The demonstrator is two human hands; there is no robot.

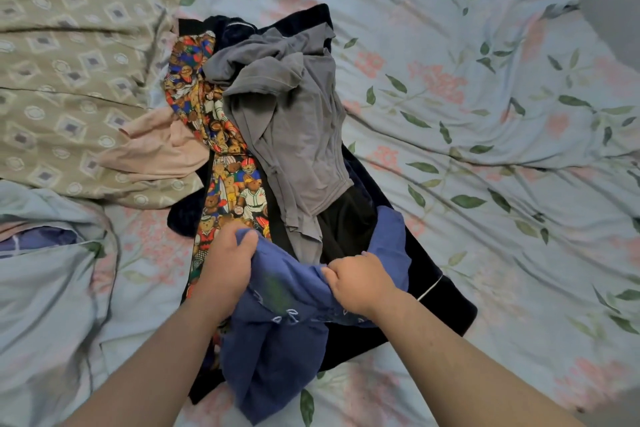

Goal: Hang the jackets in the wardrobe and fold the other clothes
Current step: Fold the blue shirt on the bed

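Fingers [246, 243] on left hand [225, 263] and right hand [360, 282] pinch the blue garment [277, 343], stretched sideways between them, rest dangling nearer.

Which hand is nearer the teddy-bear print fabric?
Left. The left hand grips the blue garment right over the teddy-bear print fabric; the right hand grips it farther right, apart from the print.

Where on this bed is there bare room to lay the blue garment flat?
Widest: the floral sheet right of the clothes pile. Narrower: a strip left of the pile, below the beige patterned cover. The centre is crowded; left hand and right hand grip the blue garment.
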